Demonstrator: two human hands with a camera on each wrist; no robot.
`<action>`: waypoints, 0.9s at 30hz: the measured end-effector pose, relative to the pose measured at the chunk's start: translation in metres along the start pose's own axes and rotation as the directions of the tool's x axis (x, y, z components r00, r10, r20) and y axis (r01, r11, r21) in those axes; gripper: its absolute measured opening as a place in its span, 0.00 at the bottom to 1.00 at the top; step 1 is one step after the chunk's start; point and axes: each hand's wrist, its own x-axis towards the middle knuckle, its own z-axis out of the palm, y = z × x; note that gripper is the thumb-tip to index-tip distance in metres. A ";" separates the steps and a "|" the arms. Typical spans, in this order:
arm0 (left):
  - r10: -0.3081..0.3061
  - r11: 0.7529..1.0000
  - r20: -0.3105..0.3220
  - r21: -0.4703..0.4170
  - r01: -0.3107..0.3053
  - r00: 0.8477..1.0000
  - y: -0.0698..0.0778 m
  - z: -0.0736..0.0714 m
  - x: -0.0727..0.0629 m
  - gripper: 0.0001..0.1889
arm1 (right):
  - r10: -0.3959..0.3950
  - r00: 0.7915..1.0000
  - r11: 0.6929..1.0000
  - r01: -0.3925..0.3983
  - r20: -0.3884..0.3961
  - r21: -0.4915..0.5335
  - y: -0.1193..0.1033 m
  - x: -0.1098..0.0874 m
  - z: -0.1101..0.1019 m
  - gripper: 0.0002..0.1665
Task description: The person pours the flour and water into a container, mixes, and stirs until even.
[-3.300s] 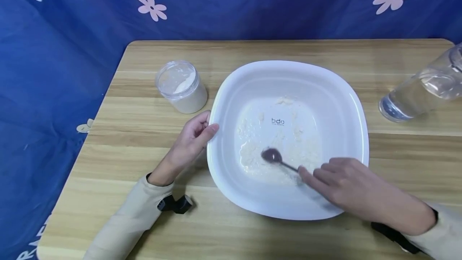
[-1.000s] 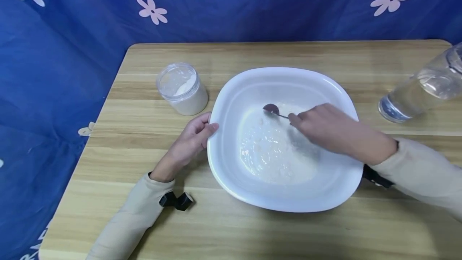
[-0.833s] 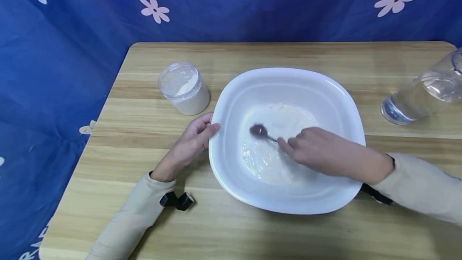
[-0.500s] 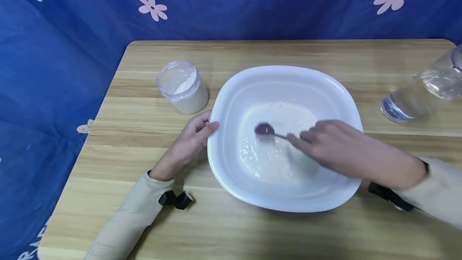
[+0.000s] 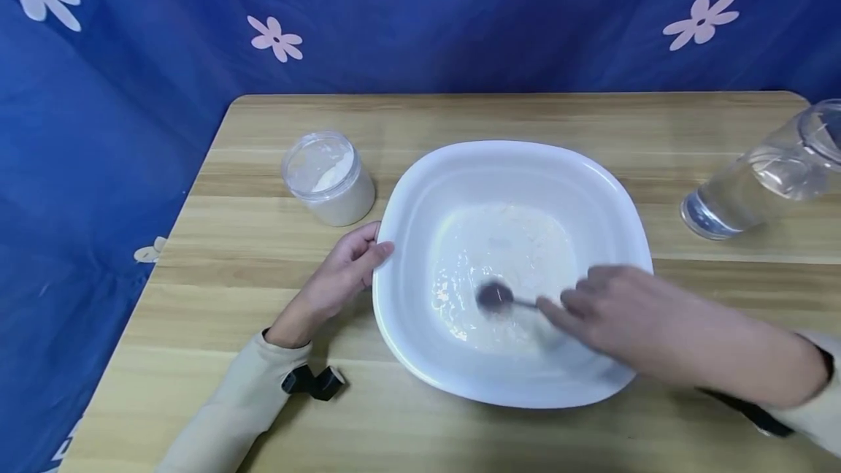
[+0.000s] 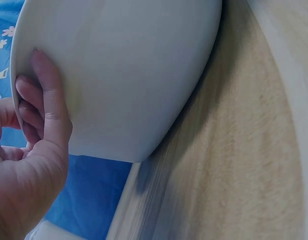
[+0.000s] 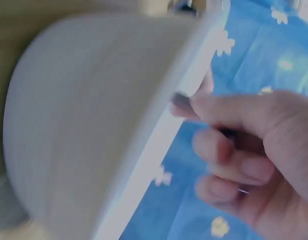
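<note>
Your left hand (image 5: 342,276) grips the white basin (image 5: 417,214) by the side facing the left edge of the worktop (image 5: 407,436), thumb at the rim, fingers against the outer wall. The basin occupies the middle of the worktop, well in from its far edge. Your right hand (image 5: 624,323), blurred, pinches the handle of a dark spoon (image 5: 494,296), its bowl over the wet, whitish mixture (image 5: 469,323); contact cannot be told. An uncovered jar (image 5: 342,195) of white powder stands toward the far left corner; a transparent vessel (image 5: 755,181) of clear liquid, toward the far right.
</note>
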 end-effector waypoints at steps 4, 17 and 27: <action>0.014 1.000 0.009 -0.014 -0.014 1.000 -0.001 -0.002 -0.001 0.13 | 0.065 0.995 0.992 -0.073 -0.081 -0.100 0.035 0.015 0.007 0.31; 0.008 1.000 0.016 0.006 -0.008 1.000 0.003 0.000 -0.002 0.14 | 0.160 0.966 0.961 -0.105 0.203 -0.256 0.025 -0.023 0.019 0.22; 0.008 1.000 0.005 0.004 -0.008 1.000 0.002 0.001 0.000 0.14 | 0.130 0.989 0.963 -0.144 0.076 0.227 0.019 -0.029 -0.009 0.23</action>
